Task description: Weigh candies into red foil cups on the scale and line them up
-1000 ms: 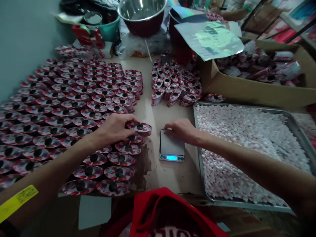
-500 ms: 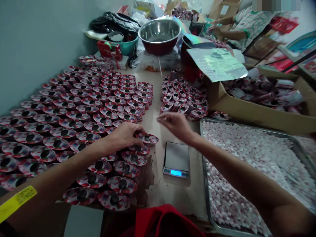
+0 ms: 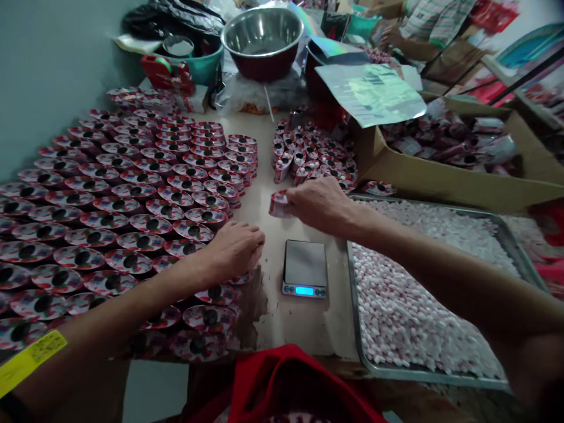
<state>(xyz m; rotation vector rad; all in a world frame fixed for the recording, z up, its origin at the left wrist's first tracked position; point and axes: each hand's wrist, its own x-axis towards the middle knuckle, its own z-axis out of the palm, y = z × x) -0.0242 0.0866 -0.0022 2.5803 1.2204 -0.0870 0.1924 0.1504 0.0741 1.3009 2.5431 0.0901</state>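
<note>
My right hand (image 3: 317, 202) grips a printed oval pouch (image 3: 278, 204) above the bare strip of table. My left hand (image 3: 240, 249) has its fingers curled down at the right edge of the rows of oval pouches (image 3: 141, 241); what is under its fingers, if anything, is hidden. These pouches are red and white with dark round openings on top. Between and below my hands lies a digital scale (image 3: 305, 264), its display lit blue and its plate bare. Beyond my right hand stands a cluster of similar pouches (image 3: 308, 150), some with white pieces on top.
A metal tray (image 3: 358, 329) of small white pieces lies at the right. Behind it stands a cardboard box (image 3: 449, 185) of wrapped packets, with a shiny sheet (image 3: 370, 94) over its corner. A steel bowl (image 3: 264, 44) and red tape dispenser (image 3: 167, 75) are at the back. Another person's arm shows upper right.
The pouch that was in my left hand is gone from its fingers, and my right hand, empty-looking before, now holds one. The view has shifted, so the scene sits higher and further left.
</note>
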